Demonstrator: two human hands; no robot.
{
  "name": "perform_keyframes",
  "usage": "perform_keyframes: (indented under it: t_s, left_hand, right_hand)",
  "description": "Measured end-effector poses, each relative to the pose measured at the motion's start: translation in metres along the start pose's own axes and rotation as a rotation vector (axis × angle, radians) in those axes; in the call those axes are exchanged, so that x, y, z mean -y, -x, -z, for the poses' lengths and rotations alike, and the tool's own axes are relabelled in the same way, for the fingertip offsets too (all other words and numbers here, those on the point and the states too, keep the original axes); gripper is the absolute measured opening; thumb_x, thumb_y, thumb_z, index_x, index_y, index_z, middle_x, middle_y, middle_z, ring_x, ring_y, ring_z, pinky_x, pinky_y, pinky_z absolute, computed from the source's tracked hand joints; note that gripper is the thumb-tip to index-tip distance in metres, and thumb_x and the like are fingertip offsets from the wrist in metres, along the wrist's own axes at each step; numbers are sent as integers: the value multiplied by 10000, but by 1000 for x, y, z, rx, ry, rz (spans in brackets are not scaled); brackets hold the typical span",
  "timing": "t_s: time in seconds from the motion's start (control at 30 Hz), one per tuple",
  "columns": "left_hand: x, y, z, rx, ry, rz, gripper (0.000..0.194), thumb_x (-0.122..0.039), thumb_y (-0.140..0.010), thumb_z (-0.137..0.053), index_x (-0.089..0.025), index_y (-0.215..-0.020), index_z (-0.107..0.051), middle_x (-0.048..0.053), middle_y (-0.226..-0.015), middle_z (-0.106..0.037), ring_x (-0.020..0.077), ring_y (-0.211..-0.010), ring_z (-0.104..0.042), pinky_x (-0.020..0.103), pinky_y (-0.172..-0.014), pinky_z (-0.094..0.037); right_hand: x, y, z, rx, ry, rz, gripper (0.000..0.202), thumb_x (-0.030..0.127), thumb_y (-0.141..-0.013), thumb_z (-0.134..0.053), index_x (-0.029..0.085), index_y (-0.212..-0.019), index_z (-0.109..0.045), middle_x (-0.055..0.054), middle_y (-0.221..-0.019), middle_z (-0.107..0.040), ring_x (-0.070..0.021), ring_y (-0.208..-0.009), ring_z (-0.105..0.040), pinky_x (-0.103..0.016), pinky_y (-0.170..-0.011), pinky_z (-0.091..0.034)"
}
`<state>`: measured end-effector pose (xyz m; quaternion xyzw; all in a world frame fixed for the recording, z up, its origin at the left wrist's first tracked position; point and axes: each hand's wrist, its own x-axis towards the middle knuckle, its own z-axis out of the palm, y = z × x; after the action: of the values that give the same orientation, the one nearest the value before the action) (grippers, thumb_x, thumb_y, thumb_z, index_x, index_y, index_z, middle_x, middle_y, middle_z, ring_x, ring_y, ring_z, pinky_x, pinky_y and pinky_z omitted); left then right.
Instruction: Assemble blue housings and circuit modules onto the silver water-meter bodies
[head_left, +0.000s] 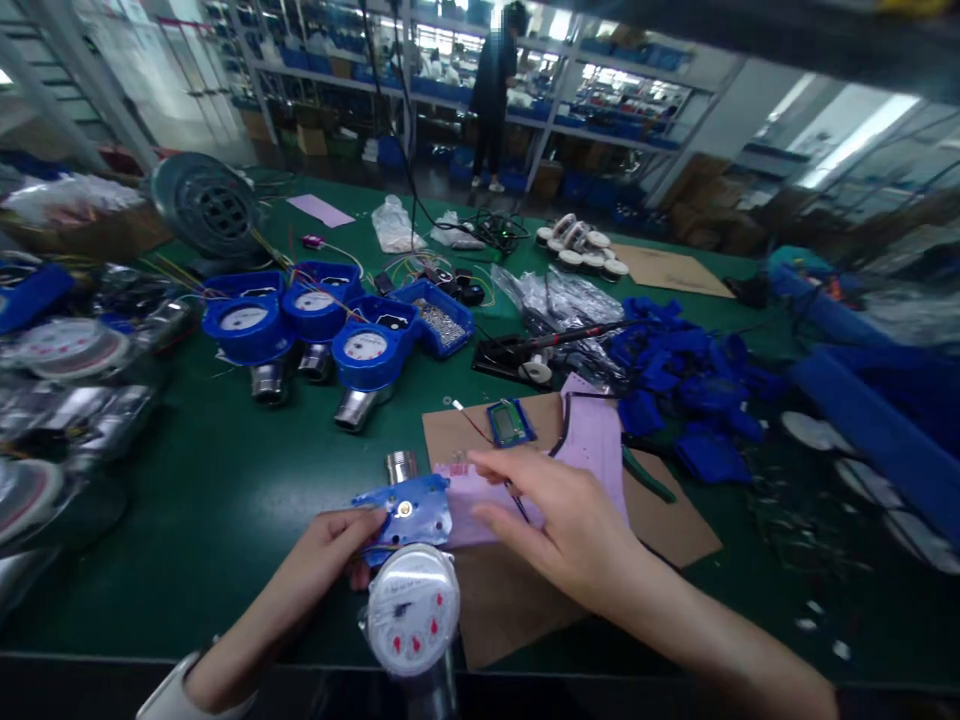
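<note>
here, blue plate (pixel 425 511) in left hand (pixel 330 545)

1. At seven o'clock, the left hand (pixel 334 540) grips a blue part (pixel 426 510) beside a white-dialled meter (pixel 414 610).
2. At five, the right hand (pixel 561 515) is over a pink sheet (pixel 596 450).
3. At three, blue pieces (pixel 690 370) lie heaped.
4. At twelve, a person (pixel 493 95) stands.

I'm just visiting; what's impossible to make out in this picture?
In the head view:
Left hand: some fingers hidden behind the blue piece.
Right hand: its hold is unclear, partly covered by its own fingers.
Near dial: fine print too small.
Metal pipe: cut off by the bottom edge.
</note>
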<state>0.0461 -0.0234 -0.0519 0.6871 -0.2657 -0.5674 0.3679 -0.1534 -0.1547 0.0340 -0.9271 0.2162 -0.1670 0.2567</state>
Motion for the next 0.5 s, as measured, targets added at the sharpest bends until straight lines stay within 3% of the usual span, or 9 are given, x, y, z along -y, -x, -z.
perform_keyframes:
  t_s: [0.07, 0.13, 0.27, 0.4, 0.5]
  left_hand:
    - [0, 2, 5, -10, -90, -22, 543, -701, -677, -472, -172, -575, -536, 8, -477, -547, 152, -480, -516, 264, -498, -392]
    - [6, 4, 13, -30, -201, -77, 568, -708, -704, -439, -167, -640, -601, 30, -552, -608, 186, -550, -571, 288, -552, -440]
    - [26, 7, 31, -103, -287, -191, 492, -619, -795, -416, -212, -959, -639, 46, -908, -709, 236, -847, -654, 331, -776, -499]
    - [35, 9, 41, -228, -288, -284, 466, -570, -811, -401, -212, -1041, -589, 68, -1003, -700, 254, -957, -648, 372, -853, -508]
    - [37, 10, 44, -350, -343, -386, 415, -514, -816, -419, -219, -1052, -591, 66, -1058, -682, 243, -981, -640, 353, -843, -519]
  right_hand:
    - [-11, 25, 18, -49, 85, -117, 221, 340, -884, -514, 199, -1024, -611, -41, -946, -691, -174, -837, -653, -282, -726, -527]
    - [-32, 50, 32, -45, 255, -337, 169, 332, -851, -542, 211, -933, -628, -25, -836, -684, -177, -733, -651, -279, -639, -519]
    - [-76, 86, 39, 208, 491, -711, 366, 318, -715, -635, 175, -1051, -615, -110, -1043, -659, -303, -948, -629, -393, -715, -525]
    - [-94, 100, 24, 334, 340, -760, 643, 264, -660, -623, 161, -1278, -478, -139, -1273, -547, -322, -1120, -548, -452, -890, -470]
    - [-95, 104, 20, 317, 259, -712, 575, 196, -641, -562, 153, -1214, -534, -129, -1201, -597, -309, -1101, -559, -445, -922, -449]
